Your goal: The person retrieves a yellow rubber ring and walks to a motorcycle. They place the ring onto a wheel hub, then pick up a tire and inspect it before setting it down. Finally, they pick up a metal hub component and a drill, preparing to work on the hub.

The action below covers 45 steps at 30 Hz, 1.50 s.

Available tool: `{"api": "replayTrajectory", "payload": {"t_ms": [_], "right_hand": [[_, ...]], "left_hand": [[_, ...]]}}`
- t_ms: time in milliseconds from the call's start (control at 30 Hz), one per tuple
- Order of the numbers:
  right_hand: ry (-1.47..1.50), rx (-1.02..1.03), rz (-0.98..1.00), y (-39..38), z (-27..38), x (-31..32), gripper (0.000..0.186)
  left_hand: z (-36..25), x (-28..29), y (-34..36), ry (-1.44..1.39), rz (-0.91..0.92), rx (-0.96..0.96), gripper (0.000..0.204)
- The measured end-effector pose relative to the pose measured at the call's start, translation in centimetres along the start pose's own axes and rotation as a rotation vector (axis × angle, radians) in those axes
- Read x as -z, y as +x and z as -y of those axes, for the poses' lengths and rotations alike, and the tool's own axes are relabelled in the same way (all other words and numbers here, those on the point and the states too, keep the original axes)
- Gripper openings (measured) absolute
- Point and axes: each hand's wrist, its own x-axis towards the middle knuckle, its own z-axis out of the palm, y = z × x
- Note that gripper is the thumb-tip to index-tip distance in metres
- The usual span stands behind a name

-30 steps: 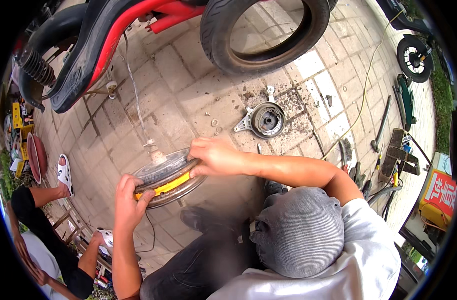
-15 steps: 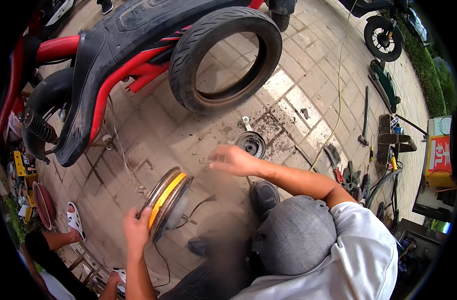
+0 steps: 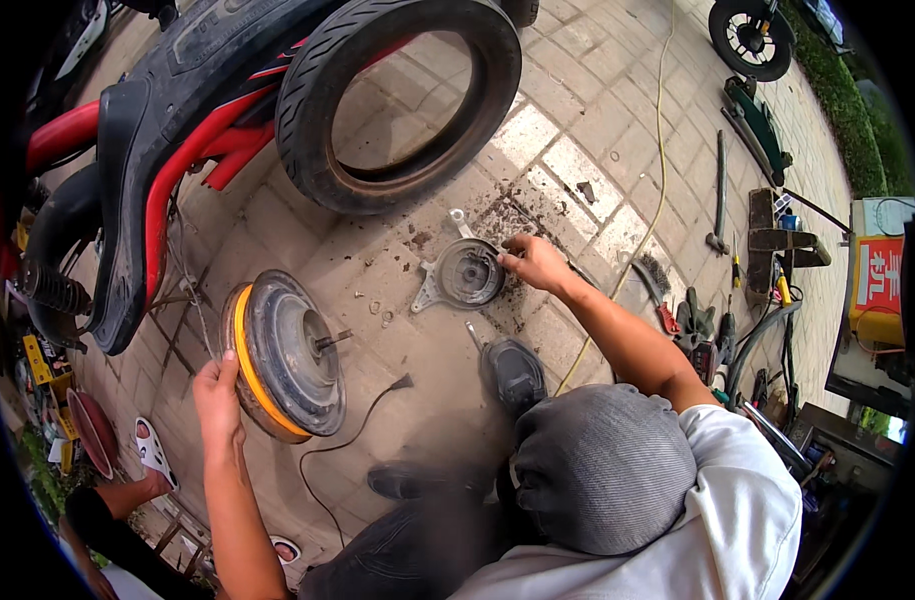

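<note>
L hand [image 3: 217,395] on wheel [image 3: 295,350] rim, R hand [image 3: 532,263] pinching edge of metal cover [image 3: 467,272].
Wheel w/ yellow band [image 3: 250,385] tilted on paving [image 3: 377,245], L of cover; L fingers bent, can't tell if gripping. Tyre [image 3: 307,130] beyond, nr scooter [image 3: 127,170].

This is an open-air scooter repair spot on block paving [image 3: 597,75] in daylight, with a green hedge [image 3: 827,110] along its edge. A red-and-black scooter [image 3: 202,60] fills the upper left, and a bare tyre [image 3: 307,130] stands beside it. 2 more parts, a yellow-banded wheel [image 3: 297,350] and a drum brake plate [image 3: 472,272], are out in the open, apart from the scooter. A red-handled wire brush [image 3: 652,282], dark work gloves [image 3: 691,318] and a long metal bar [image 3: 720,190] lie to the right, below another scooter's front wheel [image 3: 750,42]. A red signboard [image 3: 877,275] stands near the right rim.
</note>
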Motion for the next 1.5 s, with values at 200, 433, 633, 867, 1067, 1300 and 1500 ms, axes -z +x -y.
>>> {"api": "replayTrajectory", "payload": {"t_ms": [200, 433, 633, 867, 1067, 1300, 1500], "right_hand": [[0.163, 0.085, -0.057, 1.7, 4.2, 3.6, 0.041], [0.684, 0.21, 0.196, 5.1, 14.9, 5.1, 0.038], [1.193, 0.399, 0.382, 10.2, 26.6, 2.5, 0.055], [1.42, 0.601, 0.465, 10.0, 26.0, 2.8, 0.045], [2.001, 0.751, 0.509, 5.1, 25.0, 7.8, 0.053], [2.082, 0.704, 0.495, 2.1, 23.7, 6.5, 0.078], [1.933, 0.721, 0.807, 0.5, 24.0, 2.6, 0.078]], "left_hand": [[-0.4, 1.0, 2.2, 0.023, 0.0, -0.04, 0.031], [-1.2, 1.5, 3.1, 0.37, -0.009, -0.155, 0.039], [-0.1, 1.1, 2.0, 0.669, -0.283, -0.438, 0.032], [-7.8, -5.7, -3.2, 0.317, 0.001, -0.621, 0.056], [-9.4, -14.9, -2.7, 0.169, 0.092, -0.803, 0.111], [-10.9, -20.2, -6.5, -0.173, 0.041, -0.766, 0.083], [-12.3, -20.3, -7.3, -0.342, 0.002, -0.717, 0.068]]}}
